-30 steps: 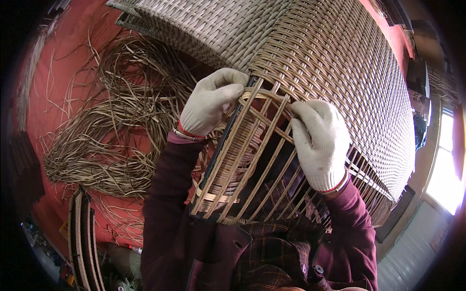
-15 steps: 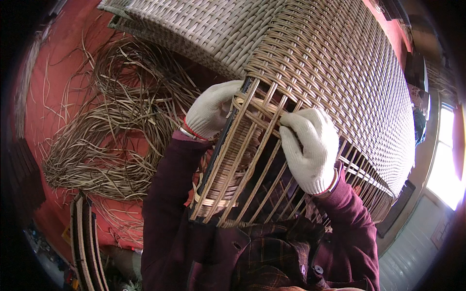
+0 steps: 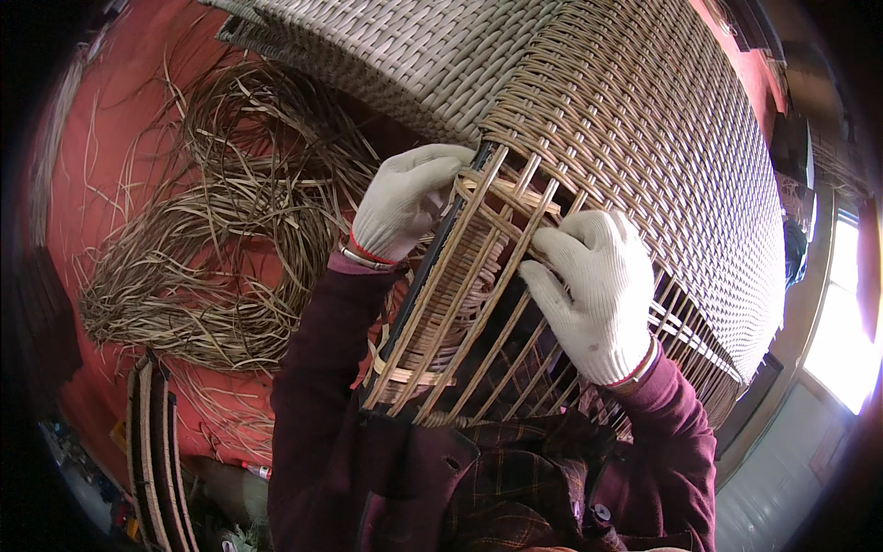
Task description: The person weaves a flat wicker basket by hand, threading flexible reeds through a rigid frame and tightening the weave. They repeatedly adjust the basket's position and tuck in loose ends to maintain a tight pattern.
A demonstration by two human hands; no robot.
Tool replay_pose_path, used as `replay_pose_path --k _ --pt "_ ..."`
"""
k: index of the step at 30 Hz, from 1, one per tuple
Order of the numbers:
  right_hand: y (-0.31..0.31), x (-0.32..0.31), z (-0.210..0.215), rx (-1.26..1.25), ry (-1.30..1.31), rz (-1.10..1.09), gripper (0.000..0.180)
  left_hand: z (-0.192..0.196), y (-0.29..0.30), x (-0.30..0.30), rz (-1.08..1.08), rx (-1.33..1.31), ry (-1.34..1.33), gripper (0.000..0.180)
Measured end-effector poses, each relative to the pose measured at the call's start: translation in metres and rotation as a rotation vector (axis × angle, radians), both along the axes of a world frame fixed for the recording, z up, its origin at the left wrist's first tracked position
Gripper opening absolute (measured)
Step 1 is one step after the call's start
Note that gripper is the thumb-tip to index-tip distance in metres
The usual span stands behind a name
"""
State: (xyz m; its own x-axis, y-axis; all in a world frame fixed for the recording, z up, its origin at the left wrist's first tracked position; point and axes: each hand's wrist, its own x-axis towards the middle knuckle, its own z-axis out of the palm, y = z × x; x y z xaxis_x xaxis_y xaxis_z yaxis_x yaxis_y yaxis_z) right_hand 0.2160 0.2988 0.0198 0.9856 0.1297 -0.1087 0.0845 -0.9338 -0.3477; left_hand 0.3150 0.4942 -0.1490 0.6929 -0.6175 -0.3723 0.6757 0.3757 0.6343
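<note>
A large piece of woven wicker furniture (image 3: 635, 120) slants across the view in front of me. Its lower end is unwoven, with bare tan stakes (image 3: 492, 322) running beside a black frame edge (image 3: 405, 336). Just below the finished weave, a flat tan wicker strand (image 3: 506, 191) loops round the edge and across the first stakes. My right hand (image 3: 596, 285), in a white knit glove, pinches at this strand between thumb and fingers. My left hand (image 3: 405, 198), gloved likewise, curls at the frame edge near the loop; its fingertips are partly hidden behind the frame.
A big tangled heap of wicker strands (image 3: 212, 276) lies on the red surface (image 3: 92, 202) at left. Dark ribbed strips (image 3: 156, 451) stand at lower left. Inside the frame a coiled wicker bundle (image 3: 441, 322) shows between the stakes. A bright window (image 3: 839, 313) is at far right.
The furniture's near corner has shifted slightly right in view. My right hand has moved a little right and down, while my left stays by the frame edge.
</note>
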Motion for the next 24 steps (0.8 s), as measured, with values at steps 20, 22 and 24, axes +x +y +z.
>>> replay_pose_path --k 20,22,24 --pt "0.010 0.014 0.002 0.015 -0.072 0.012 0.011 0.030 0.010 -0.013 0.104 0.176 -0.115 0.037" --pt "0.005 0.018 -0.001 -0.005 -0.032 -0.009 0.010 0.036 0.011 -0.012 0.103 0.245 -0.174 0.034" --pt "0.000 0.024 -0.004 0.111 -0.024 -0.036 0.007 0.040 0.011 -0.012 0.102 0.300 -0.225 0.030"
